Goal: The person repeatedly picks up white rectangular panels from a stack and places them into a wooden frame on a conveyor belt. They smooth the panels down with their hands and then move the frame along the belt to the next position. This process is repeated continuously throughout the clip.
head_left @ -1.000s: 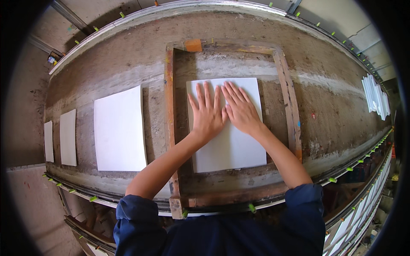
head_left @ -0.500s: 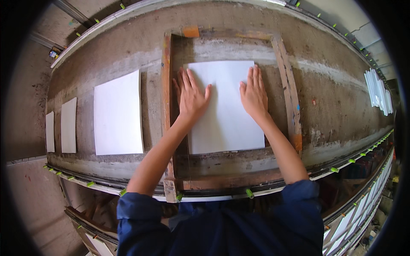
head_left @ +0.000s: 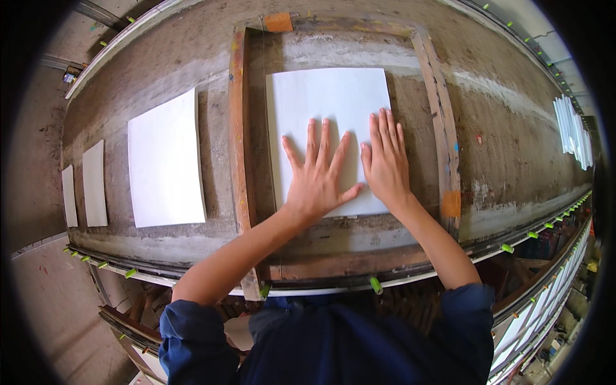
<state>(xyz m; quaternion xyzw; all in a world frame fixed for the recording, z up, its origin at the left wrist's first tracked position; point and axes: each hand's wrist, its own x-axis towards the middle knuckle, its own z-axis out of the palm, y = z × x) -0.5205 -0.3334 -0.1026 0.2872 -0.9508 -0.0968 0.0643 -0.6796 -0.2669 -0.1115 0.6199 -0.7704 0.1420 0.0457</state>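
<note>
- Here, three white sheets (head_left: 165, 160) lie flat along the left of the worktop (head_left: 513, 128).
- Wooden frame (head_left: 239, 128) surrounds a white sheet (head_left: 327, 102), near-square, long axis running away from the person.
- Left hand (head_left: 319, 176) and right hand (head_left: 387, 160) rest on it, flat, fingers spread, gripping nothing.

I count four white sheets lying flat on the long table (head_left: 513, 147): one sheet (head_left: 327, 102) under my two hands, inside one wooden frame (head_left: 239, 128), one large sheet (head_left: 165, 160) to its left, and two narrow ones, (head_left: 95, 184) and (head_left: 68, 196), near the left end. One stack of white sheets (head_left: 573, 131) stands by the right edge. My left hand (head_left: 319, 176) and right hand (head_left: 386, 160) make two hands.
</note>
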